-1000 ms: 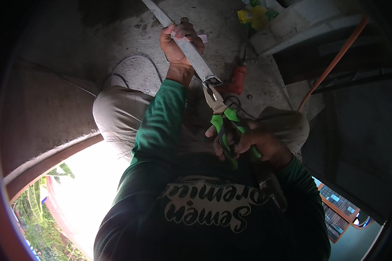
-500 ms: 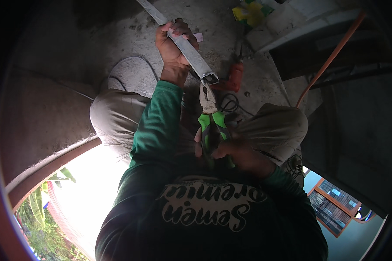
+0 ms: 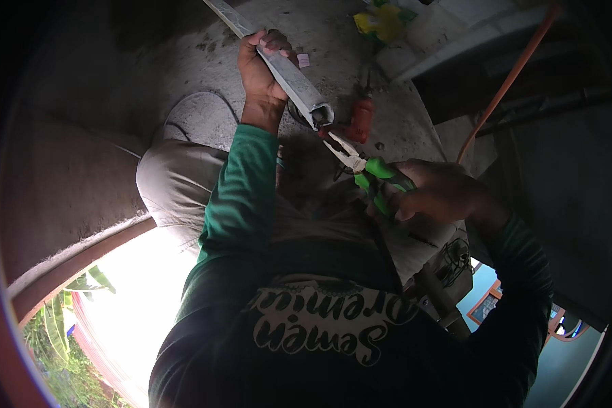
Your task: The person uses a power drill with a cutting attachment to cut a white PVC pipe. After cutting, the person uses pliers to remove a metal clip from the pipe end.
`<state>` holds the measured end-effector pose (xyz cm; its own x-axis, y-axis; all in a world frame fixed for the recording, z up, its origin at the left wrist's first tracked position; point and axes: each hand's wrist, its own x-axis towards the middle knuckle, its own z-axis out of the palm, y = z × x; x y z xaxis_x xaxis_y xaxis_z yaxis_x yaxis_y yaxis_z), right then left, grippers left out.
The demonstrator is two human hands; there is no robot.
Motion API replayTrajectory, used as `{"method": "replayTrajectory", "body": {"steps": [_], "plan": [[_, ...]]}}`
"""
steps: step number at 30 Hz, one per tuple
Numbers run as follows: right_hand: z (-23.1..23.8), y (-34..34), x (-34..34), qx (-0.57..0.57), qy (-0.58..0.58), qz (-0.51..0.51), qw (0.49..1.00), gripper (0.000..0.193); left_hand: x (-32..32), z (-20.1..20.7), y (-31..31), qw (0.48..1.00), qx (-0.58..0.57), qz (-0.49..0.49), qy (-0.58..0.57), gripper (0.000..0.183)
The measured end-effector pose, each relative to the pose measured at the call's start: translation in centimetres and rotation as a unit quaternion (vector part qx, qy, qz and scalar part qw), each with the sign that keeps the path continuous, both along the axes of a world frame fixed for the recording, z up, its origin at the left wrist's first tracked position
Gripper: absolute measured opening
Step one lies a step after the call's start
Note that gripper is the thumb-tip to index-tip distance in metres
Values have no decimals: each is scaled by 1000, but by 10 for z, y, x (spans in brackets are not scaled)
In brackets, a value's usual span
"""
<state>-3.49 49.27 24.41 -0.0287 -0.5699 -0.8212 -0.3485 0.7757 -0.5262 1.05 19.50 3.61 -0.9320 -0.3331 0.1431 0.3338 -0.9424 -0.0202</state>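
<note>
My left hand [image 3: 262, 71] is wrapped round a long, pale metal square tube [image 3: 289, 78], which slants from the far left down toward my lap. Its near end is open and hollow, with a rough dark rim. In my right hand [image 3: 449, 190] is a pair of pliers [image 3: 381, 173] with green and black handles. The plier jaws are parted and point up and left toward the tube's open end, a short gap away from it. Nothing shows between the jaws.
A red power drill [image 3: 362, 121] lies on the concrete floor [image 3: 197, 61] just beyond the pliers. A yellow and green packet [image 3: 385, 22] is at the far right. A thin cable [image 3: 200, 94] loops left of my arm. An orange pole [image 3: 506, 81] slants at the right.
My right hand has swung the pliers to the right, off the tube's end, and their jaws have opened. The tube has shifted slightly left and away in my left hand.
</note>
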Motion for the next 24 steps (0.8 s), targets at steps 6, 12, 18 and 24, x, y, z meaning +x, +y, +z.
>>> {"method": "replayTrajectory", "body": {"steps": [6, 12, 18, 24], "plan": [[-1, -25, -18, 58, -71, -54, 994, 53, -2, -14, 6, 999, 18, -13, 35, 19], [1, -39, -24, 111, -32, -54, 992, 47, -6, -27, 10, 1000, 12, 6, -28, 17], [6, -57, -17, 188, 65, 0, 980, 40, -11, -32, 14, 996, -20, 46, -74, 14], [5, -71, -14, 223, 72, -1, 972, 42, -12, -33, 17, 992, -21, 62, -105, 15]]}}
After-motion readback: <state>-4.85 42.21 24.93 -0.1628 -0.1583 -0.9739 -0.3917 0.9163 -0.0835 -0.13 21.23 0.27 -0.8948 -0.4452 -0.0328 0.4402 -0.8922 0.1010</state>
